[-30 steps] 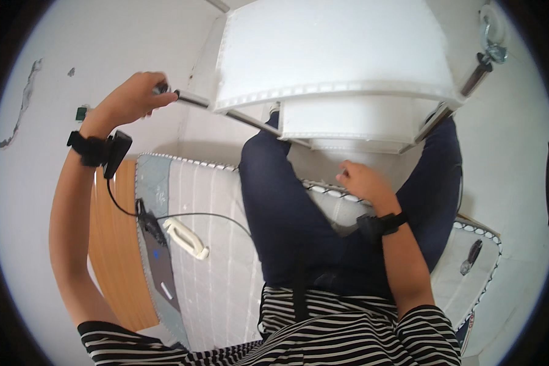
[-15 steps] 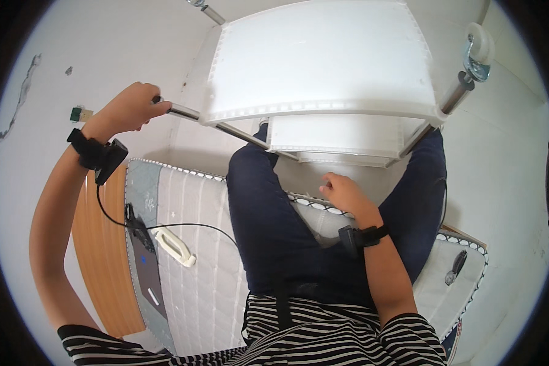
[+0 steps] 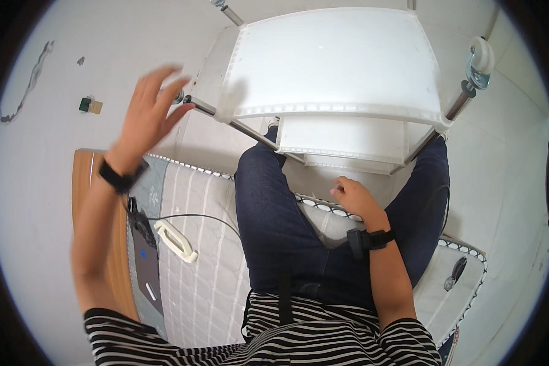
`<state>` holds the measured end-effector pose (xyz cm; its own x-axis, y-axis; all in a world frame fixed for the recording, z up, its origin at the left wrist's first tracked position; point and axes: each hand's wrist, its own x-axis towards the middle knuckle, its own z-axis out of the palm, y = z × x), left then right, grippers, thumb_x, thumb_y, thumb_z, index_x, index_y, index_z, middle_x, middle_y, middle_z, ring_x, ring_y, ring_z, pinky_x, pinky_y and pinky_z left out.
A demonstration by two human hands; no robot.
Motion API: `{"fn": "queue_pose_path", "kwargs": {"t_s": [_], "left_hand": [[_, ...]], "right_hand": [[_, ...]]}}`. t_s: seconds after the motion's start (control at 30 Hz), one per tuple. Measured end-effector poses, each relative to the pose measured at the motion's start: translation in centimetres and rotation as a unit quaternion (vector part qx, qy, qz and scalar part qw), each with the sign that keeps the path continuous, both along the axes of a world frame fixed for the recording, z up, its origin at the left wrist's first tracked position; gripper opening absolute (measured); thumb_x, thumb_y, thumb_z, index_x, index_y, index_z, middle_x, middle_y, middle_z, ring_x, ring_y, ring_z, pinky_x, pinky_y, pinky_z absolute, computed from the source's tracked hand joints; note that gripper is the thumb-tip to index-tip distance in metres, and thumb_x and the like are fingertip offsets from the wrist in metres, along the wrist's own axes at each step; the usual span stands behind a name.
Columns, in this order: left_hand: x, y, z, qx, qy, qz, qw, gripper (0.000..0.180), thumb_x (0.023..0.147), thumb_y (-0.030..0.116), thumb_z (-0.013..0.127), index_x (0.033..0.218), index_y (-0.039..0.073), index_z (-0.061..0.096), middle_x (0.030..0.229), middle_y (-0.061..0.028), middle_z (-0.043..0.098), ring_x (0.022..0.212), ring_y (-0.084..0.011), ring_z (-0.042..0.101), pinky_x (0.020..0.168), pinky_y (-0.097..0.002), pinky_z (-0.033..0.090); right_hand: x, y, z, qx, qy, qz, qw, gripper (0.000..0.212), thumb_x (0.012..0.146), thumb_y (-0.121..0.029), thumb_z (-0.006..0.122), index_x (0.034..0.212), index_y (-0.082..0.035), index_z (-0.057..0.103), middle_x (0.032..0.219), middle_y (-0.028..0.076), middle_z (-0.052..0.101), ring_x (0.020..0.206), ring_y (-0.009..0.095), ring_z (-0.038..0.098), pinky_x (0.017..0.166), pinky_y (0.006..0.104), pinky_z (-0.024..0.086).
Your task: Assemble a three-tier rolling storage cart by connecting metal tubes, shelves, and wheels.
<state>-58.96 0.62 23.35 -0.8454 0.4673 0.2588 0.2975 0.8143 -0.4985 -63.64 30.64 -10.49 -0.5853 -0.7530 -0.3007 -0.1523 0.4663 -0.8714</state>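
Note:
An upturned white shelf cart (image 3: 332, 67) with metal tube legs stands in front of me. My left hand (image 3: 149, 116) is at its near left leg (image 3: 201, 106), fingers spread, with the thumb close to the leg's black end. A shiny metal caster (image 3: 179, 96) at that end is mostly hidden behind the fingers. On the near right leg sits a caster with a white wheel (image 3: 482, 56). My right hand (image 3: 357, 198) rests between my thighs, below the lower shelf (image 3: 341, 135). Its fingers are half curled with a gap at the thumb, and nothing shows in them.
I sit on a quilted mattress (image 3: 204, 293). On it at the left lie a cream handle-shaped piece (image 3: 175, 241) and a dark flat device (image 3: 147, 268); a dark-handled object (image 3: 455, 273) lies at the right. A cable (image 3: 195, 215) crosses the left side. A far caster (image 3: 217, 3) shows at the top.
My left hand has opened, its fingers lifting off the near left leg's end and uncovering part of a caster there. The right hand stays between my thighs. The whole view has shifted slightly.

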Motion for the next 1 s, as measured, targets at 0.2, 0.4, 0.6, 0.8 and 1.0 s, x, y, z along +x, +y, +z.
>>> {"fn": "queue_pose_path", "kwargs": {"t_s": [0.2, 0.4, 0.6, 0.8, 1.0], "left_hand": [[5.8, -1.8, -11.3, 0.512, -0.030, 0.347, 0.785, 0.025, 0.091, 0.020, 0.057, 0.101, -0.002, 0.058, 0.086, -0.0087, 0.062, 0.079, -0.0174, 0.059, 0.068, -0.0305, 0.048], [1.3, -2.1, -13.1, 0.751, 0.108, 0.113, 0.642, 0.036, 0.097, 0.018, 0.044, 0.127, -0.002, 0.039, 0.113, -0.0133, 0.055, 0.111, -0.0247, 0.053, 0.095, -0.0386, 0.044], [0.8, -2.5, -15.1, 0.751, 0.170, 0.092, 0.631, 0.030, 0.097, 0.017, 0.045, 0.121, -0.001, 0.045, 0.105, -0.0111, 0.059, 0.099, -0.0214, 0.059, 0.090, -0.0337, 0.046], [0.7, -2.6, -14.9, 0.724, 0.177, 0.092, 0.660, 0.027, 0.096, 0.018, 0.048, 0.117, 0.000, 0.048, 0.099, -0.0088, 0.061, 0.089, -0.0155, 0.060, 0.081, -0.0256, 0.045], [1.0, -3.2, -15.4, 0.696, 0.152, 0.074, 0.698, 0.027, 0.097, 0.018, 0.047, 0.116, -0.001, 0.048, 0.099, -0.0096, 0.060, 0.090, -0.0176, 0.060, 0.085, -0.0301, 0.045]], "right_hand": [[0.0, -0.9, 0.8, 0.011, 0.019, 0.006, 1.000, 0.036, 0.084, -0.023, 0.057, 0.110, 0.003, 0.055, 0.090, 0.019, 0.064, 0.085, 0.033, 0.061, 0.077, 0.0396, 0.047], [0.3, -0.9, 0.1, 0.018, 0.015, -0.001, 1.000, 0.035, 0.084, -0.023, 0.057, 0.109, 0.002, 0.055, 0.091, 0.018, 0.064, 0.086, 0.033, 0.061, 0.077, 0.0397, 0.047], [0.1, -1.6, -0.5, 0.046, 0.024, 0.001, 0.999, 0.034, 0.085, -0.021, 0.058, 0.110, 0.002, 0.056, 0.092, 0.019, 0.065, 0.086, 0.032, 0.062, 0.077, 0.0379, 0.048], [-0.1, -2.1, -0.7, 0.061, 0.038, 0.011, 0.997, 0.034, 0.085, -0.023, 0.057, 0.109, 0.001, 0.056, 0.093, 0.019, 0.065, 0.087, 0.033, 0.062, 0.079, 0.0395, 0.047], [-0.1, -2.0, -1.4, 0.087, 0.035, -0.023, 0.995, 0.037, 0.085, -0.027, 0.057, 0.111, 0.000, 0.056, 0.099, 0.020, 0.064, 0.093, 0.034, 0.060, 0.082, 0.0401, 0.047]]}}
